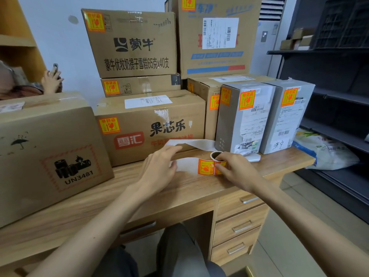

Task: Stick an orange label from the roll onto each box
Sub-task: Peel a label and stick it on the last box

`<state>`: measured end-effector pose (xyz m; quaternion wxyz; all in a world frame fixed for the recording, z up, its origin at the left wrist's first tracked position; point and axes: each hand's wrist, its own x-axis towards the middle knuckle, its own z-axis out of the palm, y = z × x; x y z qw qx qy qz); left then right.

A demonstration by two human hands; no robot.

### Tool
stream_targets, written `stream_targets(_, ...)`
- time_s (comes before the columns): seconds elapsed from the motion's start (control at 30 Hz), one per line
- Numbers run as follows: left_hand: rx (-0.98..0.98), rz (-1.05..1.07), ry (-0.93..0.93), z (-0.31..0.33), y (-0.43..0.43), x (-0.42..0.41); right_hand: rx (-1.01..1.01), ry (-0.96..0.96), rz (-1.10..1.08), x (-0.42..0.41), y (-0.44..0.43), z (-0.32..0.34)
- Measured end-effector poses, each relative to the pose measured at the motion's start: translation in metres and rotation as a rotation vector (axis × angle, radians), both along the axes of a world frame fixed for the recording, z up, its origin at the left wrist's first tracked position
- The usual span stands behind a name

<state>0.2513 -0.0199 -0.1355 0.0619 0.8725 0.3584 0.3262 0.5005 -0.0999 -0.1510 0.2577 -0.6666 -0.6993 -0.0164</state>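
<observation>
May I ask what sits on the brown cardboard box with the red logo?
A white paper slip lies on top; whether the flat brown carton rests there is hidden.

A big box [50, 152] sits on the left of the tabletop [139, 196], and to its right a long box [151, 124] has a flat box [139, 84] on it and a wide box [131, 43] on top of that. On the right a tall box [245, 116] stands with a second tall box [285, 116] beside it, and a low box [203, 92] behind them carries a huge box [215, 37]. The roll [216, 163] is in front of the tall box, between the left hand [159, 166] and the right hand [237, 170].
</observation>
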Motion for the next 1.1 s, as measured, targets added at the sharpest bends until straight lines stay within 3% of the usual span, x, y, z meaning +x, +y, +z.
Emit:
stream_targets(0.13, -0.132, -0.163, 0.032, 0.006, -0.009, 0.03, 0.007, 0.01, 0.006, 0.0, -0.002, 0.001)
stream_targets(0.33, -0.393, -0.199, -0.055, -0.014, -0.01, 0.047, -0.007, 0.019, 0.039, 0.003, -0.004, 0.004)
stream_targets(0.47, -0.414, -0.162, -0.127, -0.012, -0.007, 0.044, -0.015, 0.028, 0.032, 0.002, -0.003, 0.005)
stream_targets(0.7, -0.358, -0.19, -0.026, -0.013, -0.003, 0.043, -0.005, 0.057, 0.009, 0.0, -0.001, 0.001)
stream_targets(1.1, -0.451, -0.245, -0.173, -0.027, -0.001, 0.041, 0.044, 0.07, -0.01, -0.004, -0.001, -0.001)
